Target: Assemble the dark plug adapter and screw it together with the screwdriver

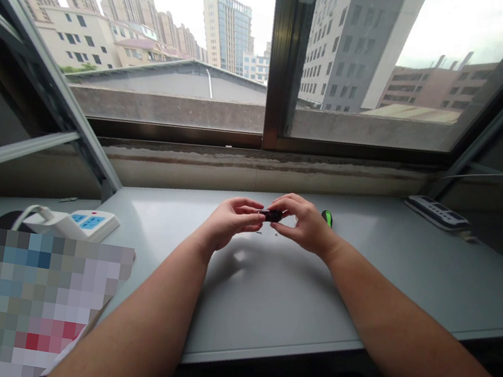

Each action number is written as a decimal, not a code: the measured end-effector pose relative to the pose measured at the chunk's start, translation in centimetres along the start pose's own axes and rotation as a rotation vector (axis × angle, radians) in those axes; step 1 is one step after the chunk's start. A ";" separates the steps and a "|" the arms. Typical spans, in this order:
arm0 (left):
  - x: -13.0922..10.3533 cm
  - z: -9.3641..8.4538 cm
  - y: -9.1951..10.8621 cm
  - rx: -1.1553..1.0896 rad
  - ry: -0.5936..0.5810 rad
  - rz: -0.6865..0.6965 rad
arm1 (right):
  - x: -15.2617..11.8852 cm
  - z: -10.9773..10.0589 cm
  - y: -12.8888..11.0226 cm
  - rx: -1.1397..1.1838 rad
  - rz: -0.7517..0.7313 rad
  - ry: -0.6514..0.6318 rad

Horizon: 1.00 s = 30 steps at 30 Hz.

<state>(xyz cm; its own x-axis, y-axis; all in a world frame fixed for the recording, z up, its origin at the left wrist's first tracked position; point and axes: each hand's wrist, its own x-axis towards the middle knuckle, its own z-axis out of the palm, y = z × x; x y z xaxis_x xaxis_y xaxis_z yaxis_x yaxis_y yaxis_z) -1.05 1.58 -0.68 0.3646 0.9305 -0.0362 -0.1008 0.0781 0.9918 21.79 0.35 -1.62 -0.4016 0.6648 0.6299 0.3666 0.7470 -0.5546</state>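
Above the middle of the grey table (276, 305), a small black object (271, 215) is held between my two hands. My left hand (232, 220) pinches its left end with thumb and fingers. The right end is gripped by the fingertips of my right hand (306, 222). Its details are too small to make out. Tiny pieces (259, 232) lie on the table just below the hands. A green and black object (327, 218) rests on the table behind my right wrist, partly hidden by it.
A white power strip (95, 225) with blue sockets and plugged-in chargers stands at the left, beside a blurred, pixelated item (49, 303). Another power strip (437, 213) lies at the back right. A window frame (280, 60) rises behind the table; metal bars (60, 78) slant at the left.
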 end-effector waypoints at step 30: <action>0.1 0.3 -0.3 0.177 0.067 0.161 | -0.3 0.3 0.5 0.348 0.340 -0.048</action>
<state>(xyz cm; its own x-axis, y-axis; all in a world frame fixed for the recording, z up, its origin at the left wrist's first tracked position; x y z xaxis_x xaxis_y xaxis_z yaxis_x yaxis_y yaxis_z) -0.69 1.49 -0.90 0.2939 0.9480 0.1221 0.0131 -0.1317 0.9912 21.85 0.50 -2.25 -0.3490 0.8651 0.3603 0.1848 0.4404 -0.8786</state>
